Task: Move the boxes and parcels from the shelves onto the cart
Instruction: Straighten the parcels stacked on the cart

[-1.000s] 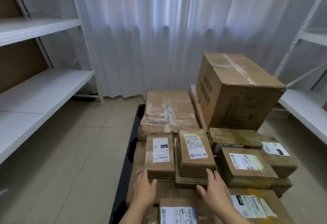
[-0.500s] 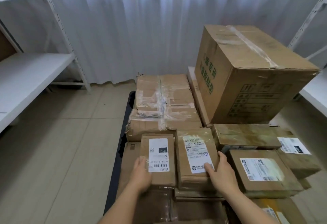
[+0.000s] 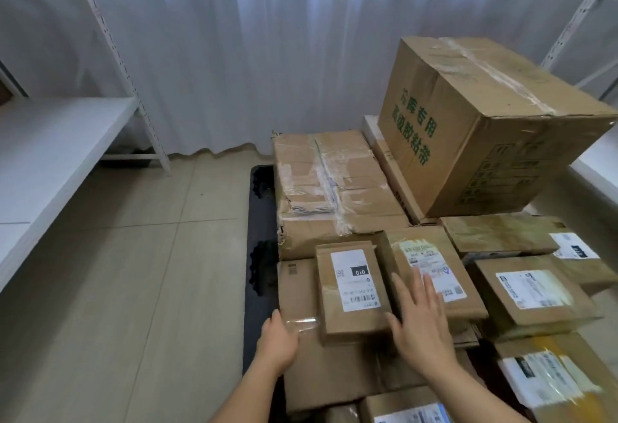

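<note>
A black cart (image 3: 259, 228) carries a pile of cardboard parcels. A small parcel with a "010" label (image 3: 351, 289) lies on top near me, beside a second labelled parcel (image 3: 431, 272). My left hand (image 3: 279, 342) rests low at the left edge of the stack, just left of the "010" parcel, fingers hidden behind the cardboard. My right hand (image 3: 418, 319) hovers flat with spread fingers over the seam between the two small parcels. A large box with green print (image 3: 475, 128) stands on top at the back right. A taped flat box (image 3: 331, 182) lies behind the small ones.
White metal shelving (image 3: 67, 135) runs along the left, and another shelf unit (image 3: 595, 162) edges the right. A white curtain (image 3: 250, 48) hangs behind the cart. Tiled floor (image 3: 133, 272) lies between the left shelf and the cart. More labelled parcels (image 3: 531, 289) fill the cart's right side.
Both hands have let go of the two small parcels. The left hand dropped to the stack's left edge and the right hand lifted with fingers spread. The view shifted left.
</note>
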